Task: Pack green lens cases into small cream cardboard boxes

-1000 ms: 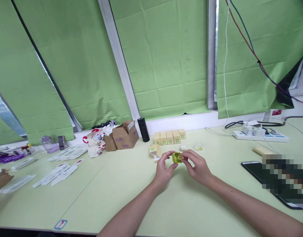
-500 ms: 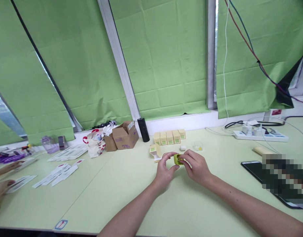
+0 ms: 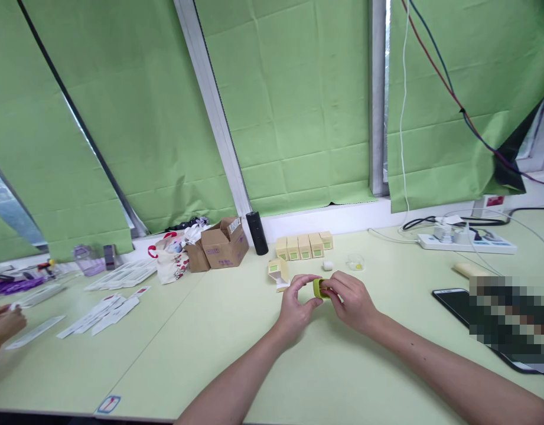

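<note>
My left hand (image 3: 295, 308) grips a small yellow-green open container (image 3: 317, 288) between thumb and fingers, above the table. My right hand (image 3: 352, 300) has its bent fingers at the container's opening, with the fingertips partly inside. Whatever those fingers pinch is hidden. Just behind my left hand an opened small cream box (image 3: 278, 270) lies with its flap out. A small white rounded piece (image 3: 328, 265) and a clear shallow dish (image 3: 355, 261) with something yellow in it are beyond my hands.
Several closed cream boxes (image 3: 304, 247) stand in a row near the wall. Left of them are a black cylinder (image 3: 257, 233) and a cardboard box (image 3: 222, 247). A power strip (image 3: 466, 244) and a dark phone-like device (image 3: 453, 304) are right. Another person's hand (image 3: 6, 323) is far left.
My hands stay nearly in place; the green container has turned slightly and my right fingers have shifted at its opening. The other person's hand has lifted off a white strip.
</note>
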{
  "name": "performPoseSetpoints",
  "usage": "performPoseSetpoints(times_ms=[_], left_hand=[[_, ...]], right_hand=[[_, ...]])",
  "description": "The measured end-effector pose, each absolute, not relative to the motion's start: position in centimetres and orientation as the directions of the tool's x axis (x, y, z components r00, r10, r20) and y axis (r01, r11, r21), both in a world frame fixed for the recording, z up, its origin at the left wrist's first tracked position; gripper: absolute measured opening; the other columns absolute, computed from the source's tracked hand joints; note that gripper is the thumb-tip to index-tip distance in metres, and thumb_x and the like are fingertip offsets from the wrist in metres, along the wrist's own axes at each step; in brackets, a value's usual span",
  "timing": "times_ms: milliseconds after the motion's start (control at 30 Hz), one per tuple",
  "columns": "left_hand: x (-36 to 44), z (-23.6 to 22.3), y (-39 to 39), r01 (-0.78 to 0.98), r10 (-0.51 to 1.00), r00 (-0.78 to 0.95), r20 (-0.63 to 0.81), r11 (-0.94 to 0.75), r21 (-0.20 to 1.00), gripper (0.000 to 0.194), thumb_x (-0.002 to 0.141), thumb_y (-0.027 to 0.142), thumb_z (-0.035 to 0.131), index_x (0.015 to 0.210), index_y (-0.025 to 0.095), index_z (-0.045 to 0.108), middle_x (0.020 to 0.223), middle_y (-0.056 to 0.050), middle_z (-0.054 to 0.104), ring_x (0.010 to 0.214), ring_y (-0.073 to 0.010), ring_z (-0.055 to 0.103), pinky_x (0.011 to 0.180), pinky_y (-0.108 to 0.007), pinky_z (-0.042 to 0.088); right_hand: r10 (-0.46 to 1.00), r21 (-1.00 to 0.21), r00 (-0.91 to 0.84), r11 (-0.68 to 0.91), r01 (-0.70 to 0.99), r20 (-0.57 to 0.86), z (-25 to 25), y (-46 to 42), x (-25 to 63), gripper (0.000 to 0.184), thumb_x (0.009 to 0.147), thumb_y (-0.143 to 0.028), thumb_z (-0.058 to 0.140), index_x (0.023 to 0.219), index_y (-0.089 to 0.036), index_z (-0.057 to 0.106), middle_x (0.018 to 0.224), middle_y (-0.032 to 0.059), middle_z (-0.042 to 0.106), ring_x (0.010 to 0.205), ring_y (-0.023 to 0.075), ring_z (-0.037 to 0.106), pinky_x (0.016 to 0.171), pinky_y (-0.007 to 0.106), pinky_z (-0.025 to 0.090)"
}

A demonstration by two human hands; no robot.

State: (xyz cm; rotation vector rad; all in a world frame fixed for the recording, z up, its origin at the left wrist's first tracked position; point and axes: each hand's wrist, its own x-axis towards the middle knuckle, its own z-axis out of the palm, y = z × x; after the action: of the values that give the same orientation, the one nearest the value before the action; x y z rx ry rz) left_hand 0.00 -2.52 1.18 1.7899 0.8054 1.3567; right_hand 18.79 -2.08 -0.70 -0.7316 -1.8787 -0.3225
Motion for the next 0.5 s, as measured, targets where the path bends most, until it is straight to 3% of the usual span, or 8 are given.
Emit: performPoseSetpoints(times_ms=[333,500], left_hand=[[-0.06,1.13,-2.55,0.072,0.827,0.246,0.506,-0.536,0.841,0.045,0.075,0.008,0.078,0.116,0.026,0.077,0.12,-0.008,0.069,0.119,-0.0286,0.061,0.111,-0.047,0.044],[-0.22,0.85,-2.01,0.06,0.825,0.24,0.512,-0.539,0.84,0.043,0.079,0.012,0.076,0.12,0.026,0.075,0.123,-0.009,0.069,0.122,-0.0283,0.061,0.111,-0.046,0.042]], right_hand=[[0.335,-0.117,-0.281,0.803,0.585,0.899,-0.19,-2.17,18.85,0.021,0.1,-0.011,0.051,0.092,-0.023,0.067,0.072,0.0018,0.063,0.066,0.0172,0.053,0.059,0.031,0.039],[0.309,-0.088,-0.32,0.828,0.554,0.896,0.01,-2.16,19.51,0.02,0.101,-0.013,0.054,0.112,-0.023,0.067,0.081,0.0036,0.07,0.07,0.0189,0.058,0.062,0.032,0.045]])
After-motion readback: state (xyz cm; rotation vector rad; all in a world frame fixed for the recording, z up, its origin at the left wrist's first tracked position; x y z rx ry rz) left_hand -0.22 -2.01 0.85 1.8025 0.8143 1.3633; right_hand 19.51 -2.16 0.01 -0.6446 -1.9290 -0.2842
